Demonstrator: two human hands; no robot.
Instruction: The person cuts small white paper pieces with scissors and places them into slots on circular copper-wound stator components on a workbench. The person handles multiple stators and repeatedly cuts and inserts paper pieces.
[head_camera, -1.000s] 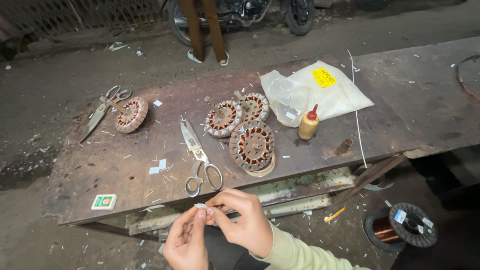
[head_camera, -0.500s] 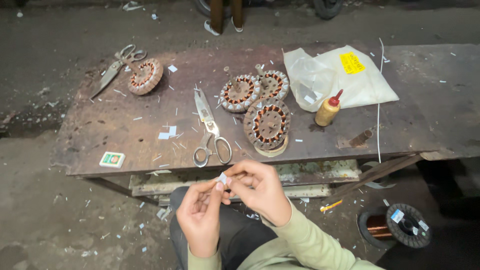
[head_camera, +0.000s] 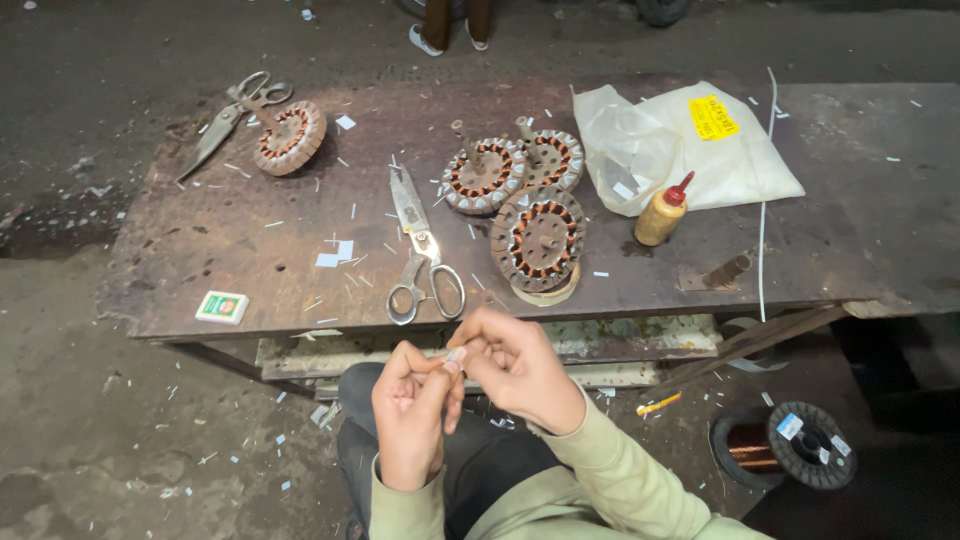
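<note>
Head view: both hands work close together below the bench edge, at six o'clock in the frame. The left hand (head_camera: 412, 412) and the right hand (head_camera: 520, 370) each pinch an end of a small white paper slip (head_camera: 456, 355) between thumb and fingertips, the other fingers curled in loosely.

Compared with a second ago, the hands sit lower and nearer the body while the slip stays pinched between them, so the fingerwork on it looks unfinished.

On the rusty brown metal bench (head_camera: 250, 290), large steel scissors (head_camera: 425, 260) lie at twelve o'clock from the hands. A round copper-wound motor stator (head_camera: 538, 240) rests at one o'clock, just beside two more. A yellow glue bottle with red nozzle (head_camera: 664, 212) stands at two o'clock.
</note>
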